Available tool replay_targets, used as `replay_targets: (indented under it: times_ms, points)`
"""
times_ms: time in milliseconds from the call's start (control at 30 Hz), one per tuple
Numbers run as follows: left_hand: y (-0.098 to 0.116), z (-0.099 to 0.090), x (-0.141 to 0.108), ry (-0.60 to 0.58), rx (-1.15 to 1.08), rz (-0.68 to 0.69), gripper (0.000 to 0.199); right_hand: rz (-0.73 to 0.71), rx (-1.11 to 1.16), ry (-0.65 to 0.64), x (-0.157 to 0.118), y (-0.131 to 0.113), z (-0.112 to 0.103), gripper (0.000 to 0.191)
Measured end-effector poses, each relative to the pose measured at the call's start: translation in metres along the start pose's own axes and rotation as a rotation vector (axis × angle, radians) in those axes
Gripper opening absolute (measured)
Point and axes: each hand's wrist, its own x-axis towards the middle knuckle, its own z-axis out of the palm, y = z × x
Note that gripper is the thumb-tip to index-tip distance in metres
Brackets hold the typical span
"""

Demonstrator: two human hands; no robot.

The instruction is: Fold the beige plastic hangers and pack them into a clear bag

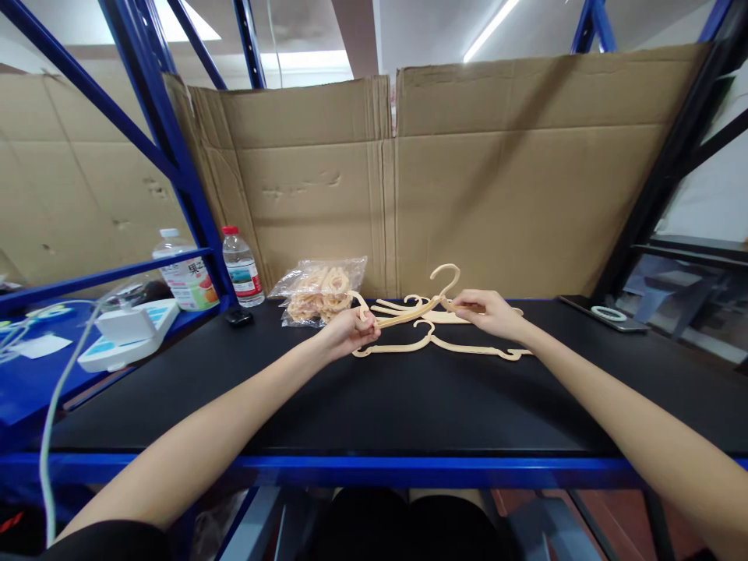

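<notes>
Above the black tabletop I hold a beige clothes hanger (403,318) tilted, its hook (449,269) pointing up. My left hand (349,331) is closed round the hanger's left end. On its right arm, the fingers of my right hand (488,309) pinch together. Beneath it, another beige hanger (397,347) lies flat on the table with its hook toward the back. Several more hangers (382,305) lie behind, partly covered by the held one and my right hand.
A clear plastic bag (319,292) of beige pieces lies back left. Near it stand a red-capped water bottle (242,269) and a larger labelled bottle (185,273). A white power strip (132,331) sits far left, a phone (608,313) far right. Cardboard (526,179) walls the back.
</notes>
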Motion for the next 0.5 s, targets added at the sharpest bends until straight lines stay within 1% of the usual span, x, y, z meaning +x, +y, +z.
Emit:
replay_targets:
  times_ms: [200, 367, 500]
  points:
    - [-0.0015, -0.0006, 0.0012, 0.033, 0.053, 0.007, 0.025, -0.027, -0.037, 0.008, -0.0002, -0.0036, 0.0019, 0.026]
    - [-0.0040, 0.0017, 0.0010, 0.075, 0.060, 0.071, 0.026, -0.067, -0.067, 0.028, -0.0004, -0.0071, 0.0039, 0.025]
    - [-0.0076, 0.0022, 0.0026, 0.103, 0.055, 0.127, 0.025, -0.036, -0.067, 0.060, -0.0003, -0.0072, 0.0055, 0.024]
